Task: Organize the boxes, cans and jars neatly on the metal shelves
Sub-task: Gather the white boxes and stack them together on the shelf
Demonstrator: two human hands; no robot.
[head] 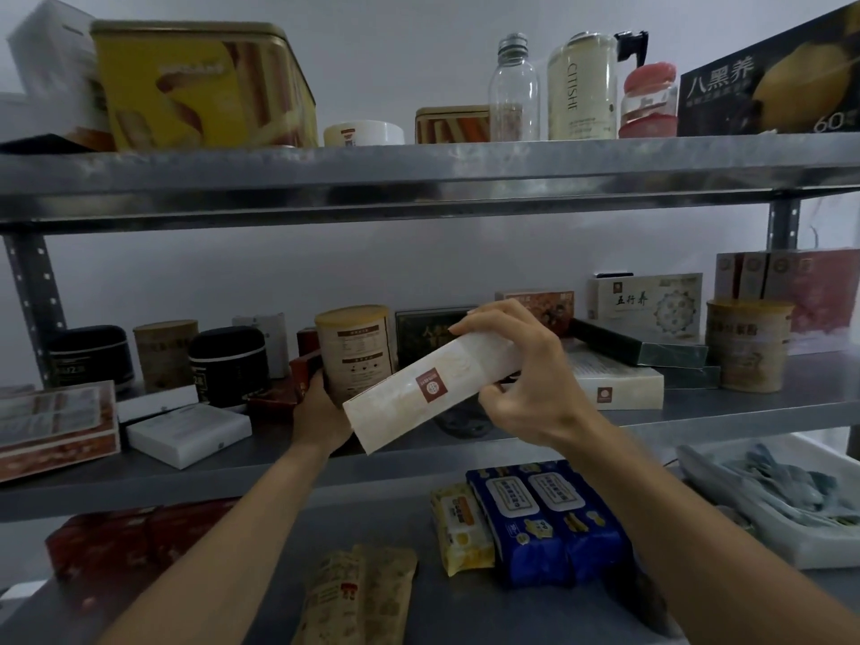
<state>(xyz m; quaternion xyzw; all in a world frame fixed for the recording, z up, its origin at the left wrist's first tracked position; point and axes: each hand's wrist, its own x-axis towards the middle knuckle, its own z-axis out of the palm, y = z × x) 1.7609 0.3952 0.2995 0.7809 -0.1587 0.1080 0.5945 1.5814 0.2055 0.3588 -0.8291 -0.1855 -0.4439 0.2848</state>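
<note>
A pale long box (433, 388) with a red square mark is hanging tilted in the air in front of the middle shelf (279, 477), its upper end pointing right and its lower end dipping past the shelf edge. The right hand (526, 379) is gripping that upper end, fingers curling over the top edge and thumb pressing underneath. Just behind the box, a tall can (356, 351) with a cream lid is standing upright on the middle shelf, and the left hand (321, 412) is wrapping round its lower left side. To the left, two black jars (228, 365) and a flat white box (188, 432) are sitting on the same shelf; to the right a gold can (747, 344) is standing beside stacked dark green boxes (651, 351). On the top shelf (419, 179) a yellow tin (200, 86) and a clear bottle (514, 90) are standing. Blue packs (549, 519) are lying on the shelf below.
</note>
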